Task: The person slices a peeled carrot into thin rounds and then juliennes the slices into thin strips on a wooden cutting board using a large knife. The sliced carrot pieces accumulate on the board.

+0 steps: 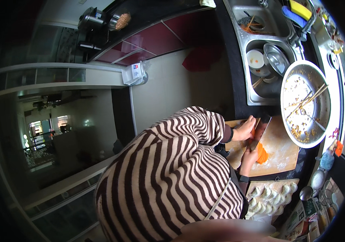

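A wooden cutting board [278,165], dusted with white powder, lies before me on the dark counter. My right hand [249,158] grips the handle of a broad-bladed kitchen knife [262,128], its blade running across the board. My left hand [245,130] rests at the other side of the blade, fingers on an orange piece of what looks like carrot [253,132], mostly hidden by hand and knife. Overlapping orange slices [262,154] lie beside my right hand. On a second board [252,185], close to my right wrist, sit rows of white dumplings [261,205].
Beyond the cutting board stands a large metal basin [285,121] with chopsticks and food scraps. A double sink [248,87] to the left holds bowls and a metal pan [276,59]. Ladles [306,193] and other utensils crowd the back right. A sponge-like yellow item [301,9] is by the tap.
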{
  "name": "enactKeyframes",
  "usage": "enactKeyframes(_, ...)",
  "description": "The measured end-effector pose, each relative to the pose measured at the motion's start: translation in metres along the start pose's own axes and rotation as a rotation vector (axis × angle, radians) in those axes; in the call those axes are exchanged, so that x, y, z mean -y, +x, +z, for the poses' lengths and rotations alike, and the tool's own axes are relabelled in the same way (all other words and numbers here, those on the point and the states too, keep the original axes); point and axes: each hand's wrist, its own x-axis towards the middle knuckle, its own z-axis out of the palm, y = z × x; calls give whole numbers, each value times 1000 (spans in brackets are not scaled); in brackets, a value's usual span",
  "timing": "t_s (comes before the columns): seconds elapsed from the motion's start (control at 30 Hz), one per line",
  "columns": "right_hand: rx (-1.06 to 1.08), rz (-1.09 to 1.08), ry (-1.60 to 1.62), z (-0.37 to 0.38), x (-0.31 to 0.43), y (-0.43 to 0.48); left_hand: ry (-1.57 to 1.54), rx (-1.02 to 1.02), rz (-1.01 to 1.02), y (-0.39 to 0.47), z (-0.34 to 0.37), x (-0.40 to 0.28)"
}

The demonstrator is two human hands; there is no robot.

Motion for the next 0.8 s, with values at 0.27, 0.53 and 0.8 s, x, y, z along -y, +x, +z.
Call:
enactKeyframes(0.27, 1, -27, 68, -7, -12, 2, -101, -129, 35, 3, 18, 13)
enactKeyframes(0.53, 63, 68, 196, -36, -17, -5, -42, 22, -88, 14, 29, 28)
enactKeyframes(0.8, 141, 73, 210, -42, -21, -4, -53, 30, -127, 10, 18, 16)
